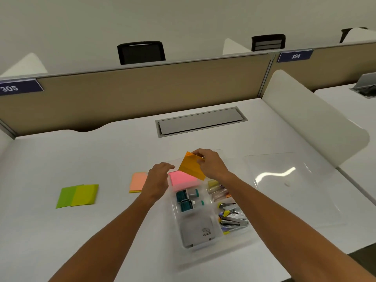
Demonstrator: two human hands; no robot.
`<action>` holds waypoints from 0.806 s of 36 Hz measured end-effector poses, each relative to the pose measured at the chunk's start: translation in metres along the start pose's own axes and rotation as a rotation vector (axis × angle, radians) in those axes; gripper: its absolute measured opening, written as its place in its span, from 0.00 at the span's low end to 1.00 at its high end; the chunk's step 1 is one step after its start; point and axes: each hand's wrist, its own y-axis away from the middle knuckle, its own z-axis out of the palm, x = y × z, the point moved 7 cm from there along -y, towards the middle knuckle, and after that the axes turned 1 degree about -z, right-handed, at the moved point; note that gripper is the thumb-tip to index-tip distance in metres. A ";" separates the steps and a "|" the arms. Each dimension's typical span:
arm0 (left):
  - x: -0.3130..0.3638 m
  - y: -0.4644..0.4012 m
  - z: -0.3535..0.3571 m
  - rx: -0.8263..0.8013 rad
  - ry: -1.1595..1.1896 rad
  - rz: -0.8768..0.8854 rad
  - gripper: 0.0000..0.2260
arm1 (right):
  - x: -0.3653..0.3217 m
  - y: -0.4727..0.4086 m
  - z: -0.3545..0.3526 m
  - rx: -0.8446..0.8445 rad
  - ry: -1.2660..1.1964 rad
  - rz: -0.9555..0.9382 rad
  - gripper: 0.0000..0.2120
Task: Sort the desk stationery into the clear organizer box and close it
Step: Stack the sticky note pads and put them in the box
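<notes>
Clear plastic organizer box (247, 239) on the white desk (101, 151), lid off, with its compartments partly filled. The far-left compartment holds a pink sticky-note pad (183, 179); behind it lie teal-and-grey stamps (188, 198), and nearest the viewer a flat grey device (198, 233). The right-hand compartments hold small clear tubes (217, 190) and a heap of metal staplers with coloured tips (233, 217).

The right hand (211, 164) pinches an orange sticky-note pad (192, 166) by its upper corner, tilted, above the far end of the box and just over the pink pad. The left hand (157, 180) hovers at the box's left wall, fingers loosely curled and holding nothing.

Outside the box, on the desk to the left: a peach sticky-note pad (137, 182) lying on a yellow one, partly hidden by the left hand, and farther left a green and yellow-green pair of overlapping pads (78, 195). The clear lid (289, 176) lies flat to the right of the box, well apart from it.

Judged progress: more than half done. Remaining, by appearance: seating the orange pad, moving the pads on the left into the box, fitting the lid.
</notes>
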 end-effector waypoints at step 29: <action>-0.115 0.044 -0.047 0.142 0.043 -0.271 0.19 | -0.038 -0.039 0.080 -0.207 0.611 -0.281 0.19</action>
